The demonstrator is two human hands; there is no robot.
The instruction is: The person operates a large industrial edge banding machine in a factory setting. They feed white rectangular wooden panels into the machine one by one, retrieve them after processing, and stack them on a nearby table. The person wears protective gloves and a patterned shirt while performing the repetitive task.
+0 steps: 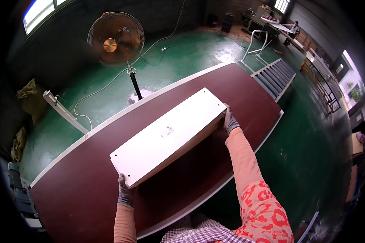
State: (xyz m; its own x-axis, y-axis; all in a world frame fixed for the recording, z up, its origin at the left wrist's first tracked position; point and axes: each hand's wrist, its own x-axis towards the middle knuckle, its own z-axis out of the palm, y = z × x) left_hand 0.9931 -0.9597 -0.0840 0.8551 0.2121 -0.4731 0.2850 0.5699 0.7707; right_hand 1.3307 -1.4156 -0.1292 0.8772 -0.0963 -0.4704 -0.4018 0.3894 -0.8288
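Note:
A long white board point(162, 137) with dark holes near its corners and a small printed label is held at a slant over a dark red tabletop point(81, 182). Its near side looks thick and tan; whether it is one piece or several stacked boards I cannot tell. My left hand point(125, 190), in a grey glove, grips the near left end, thumb at the top edge. At the far right end my right hand point(230, 120), gloved too, is closed round the corner. Some fingers of both hands are hidden beneath the board.
A standing fan point(115, 38) rises beyond the table's far edge, its cable on the green floor point(190, 52). A roller conveyor point(273, 79) adjoins the table's far right end. Grey machinery point(20, 186) stands at the left. Another person point(294, 30) works far off at the right.

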